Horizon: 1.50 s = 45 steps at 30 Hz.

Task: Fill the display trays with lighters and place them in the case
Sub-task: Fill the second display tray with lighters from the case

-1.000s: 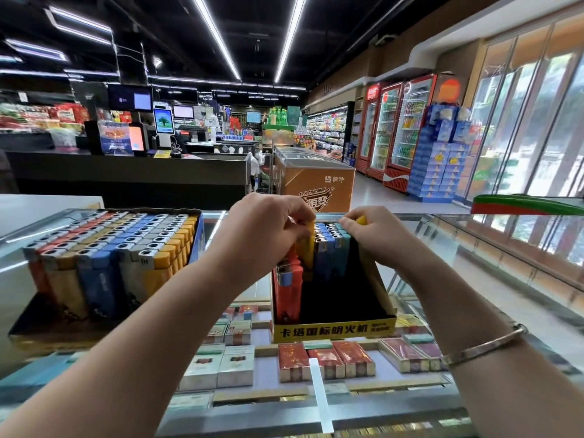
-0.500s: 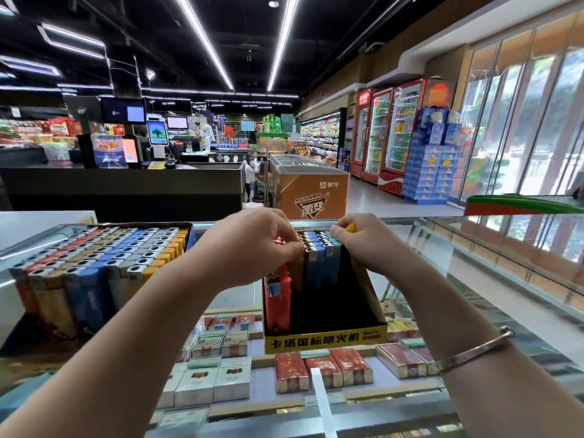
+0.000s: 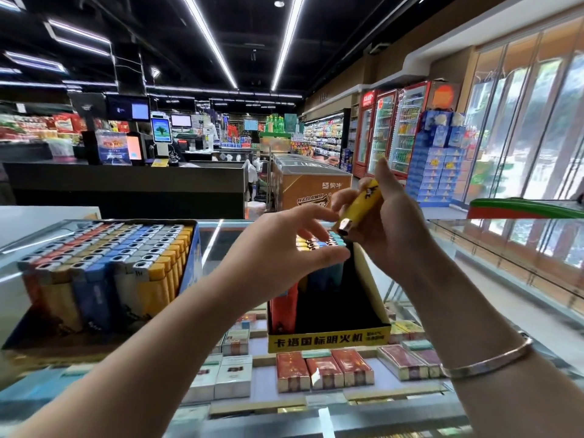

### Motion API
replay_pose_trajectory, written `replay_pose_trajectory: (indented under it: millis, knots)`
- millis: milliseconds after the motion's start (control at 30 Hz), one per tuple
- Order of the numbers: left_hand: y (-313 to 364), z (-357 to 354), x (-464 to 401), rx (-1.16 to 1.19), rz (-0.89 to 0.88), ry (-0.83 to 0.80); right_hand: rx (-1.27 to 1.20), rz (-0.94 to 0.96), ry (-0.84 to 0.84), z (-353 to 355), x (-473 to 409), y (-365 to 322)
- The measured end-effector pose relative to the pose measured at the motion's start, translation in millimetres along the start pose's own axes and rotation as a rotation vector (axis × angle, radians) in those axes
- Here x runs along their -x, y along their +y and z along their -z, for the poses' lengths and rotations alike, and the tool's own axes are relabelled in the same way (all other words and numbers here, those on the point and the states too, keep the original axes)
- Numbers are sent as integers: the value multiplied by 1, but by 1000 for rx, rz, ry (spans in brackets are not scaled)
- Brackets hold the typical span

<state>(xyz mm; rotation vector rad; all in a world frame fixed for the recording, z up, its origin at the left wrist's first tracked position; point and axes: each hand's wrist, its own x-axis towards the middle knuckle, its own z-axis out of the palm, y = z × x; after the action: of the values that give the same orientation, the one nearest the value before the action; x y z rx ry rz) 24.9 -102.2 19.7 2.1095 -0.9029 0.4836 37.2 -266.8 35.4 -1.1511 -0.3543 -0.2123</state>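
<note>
Right hand (image 3: 392, 229) now holds a yellow lighter (image 3: 361, 205) lifted clear of the yellow display tray (image 3: 328, 341); half a second ago both hands were curled down among the rows at the tray's back. Thumb and fingers of this hand wrap the lighter's body. The lighter is tilted, with its metal head pointing down and toward the left hand and a dark mark printed near its raised end. Left hand (image 3: 284, 248) has opened: its fingers are spread and relaxed, hovering over the metal tops of the lighters standing in the tray, and whether they touch the tops cannot be told. The held lighter sits just above the tray's back right corner, beside the left fingertips. The tray rests on the glass counter (image 3: 474, 248) near its middle, its front part unfilled. A full tray of lighters (image 3: 104, 263) stands toward the counter's left edge.
</note>
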Motion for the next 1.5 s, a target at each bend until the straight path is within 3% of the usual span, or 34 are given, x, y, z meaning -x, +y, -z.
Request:
replay_pose_trajectory:
  millis: [200, 400, 500, 633, 700, 800, 900, 1033, 1133, 1500]
  knots:
    - [5, 4, -1, 151, -104, 174, -79, 17, -190, -6, 5, 1]
    - [1, 11, -3, 609, 75, 207, 45, 23, -195, -3, 4, 3]
    - [-1, 14, -3, 638, 88, 257, 113, 64, -197, -4, 4, 5]
    - [0, 20, -5, 597, 69, 341, 750, 222, 192, 7, -4, 9]
    - [0, 21, -6, 582, 57, 307, 889, 152, 241, 15, -8, 12]
    - [-1, 20, -6, 451, 37, 178, 881, -141, 106, 22, -8, 18]
    - [-1, 15, -3, 200, 3, 128, 842, -261, 58, 22, -7, 19]
    - [-1, 10, -1, -116, -48, 71, 813, -299, 40, 22, -9, 19]
    - [-2, 12, -1, -132, 8, -20, 833, -298, 25, 23, -10, 20]
    - [-4, 18, -5, -263, 8, -41, 870, -236, 9, 22, -11, 22]
